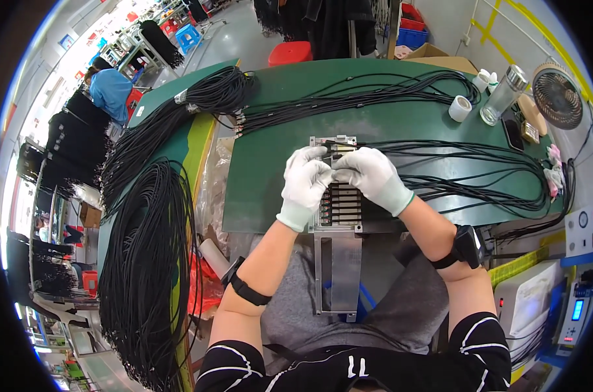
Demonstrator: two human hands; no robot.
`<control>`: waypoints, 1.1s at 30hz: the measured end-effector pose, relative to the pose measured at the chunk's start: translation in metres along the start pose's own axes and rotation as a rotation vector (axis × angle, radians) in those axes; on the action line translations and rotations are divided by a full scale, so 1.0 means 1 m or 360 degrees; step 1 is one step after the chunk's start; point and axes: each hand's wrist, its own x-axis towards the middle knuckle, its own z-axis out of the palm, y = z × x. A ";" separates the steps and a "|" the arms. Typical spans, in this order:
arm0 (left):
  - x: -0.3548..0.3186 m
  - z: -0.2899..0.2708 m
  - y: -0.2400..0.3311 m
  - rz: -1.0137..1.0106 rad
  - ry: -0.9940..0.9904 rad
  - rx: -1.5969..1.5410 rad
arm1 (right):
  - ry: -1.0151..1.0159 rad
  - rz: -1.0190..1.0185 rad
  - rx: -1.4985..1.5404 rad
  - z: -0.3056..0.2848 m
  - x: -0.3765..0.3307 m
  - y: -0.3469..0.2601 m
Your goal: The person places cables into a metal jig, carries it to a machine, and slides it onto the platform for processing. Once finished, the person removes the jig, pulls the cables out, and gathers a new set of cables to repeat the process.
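Both my hands wear white gloves and meet over a metal slotted fixture (341, 226) at the table's near edge. My left hand (307, 178) is closed, thumb and fingertips pinched at the fixture's left side. My right hand (371, 175) is closed too, its fingertips pressed together beside the left ones. Whatever sits between the fingers is too small and covered to make out. Several dark cable ends (341, 203) lie side by side in the slots below my hands. Black cables (466, 185) run from the fixture to the right and loop back.
Thick black cable bundles (143, 261) hang and lie at the left. Another cable bundle (349, 98) stretches across the back of the green table (264, 189). At the right stand a white tape roll (460, 108), a glass bottle (504, 96), a phone (513, 134) and a fan (557, 96).
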 end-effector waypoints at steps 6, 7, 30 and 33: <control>0.003 -0.002 0.007 -0.0228 -0.0143 -0.0185 | -0.0175 -0.0030 0.0092 -0.006 0.001 0.003; 0.002 -0.001 0.007 -0.0371 -0.0153 -0.0286 | -0.0087 -0.0137 0.0010 -0.006 0.001 -0.002; -0.001 -0.003 -0.038 -0.0429 -0.0083 0.0218 | -0.0075 0.0028 -0.0526 -0.023 -0.010 0.029; -0.003 -0.002 -0.037 -0.0384 -0.0023 0.0183 | -0.0152 0.0091 -0.0573 -0.026 -0.010 0.033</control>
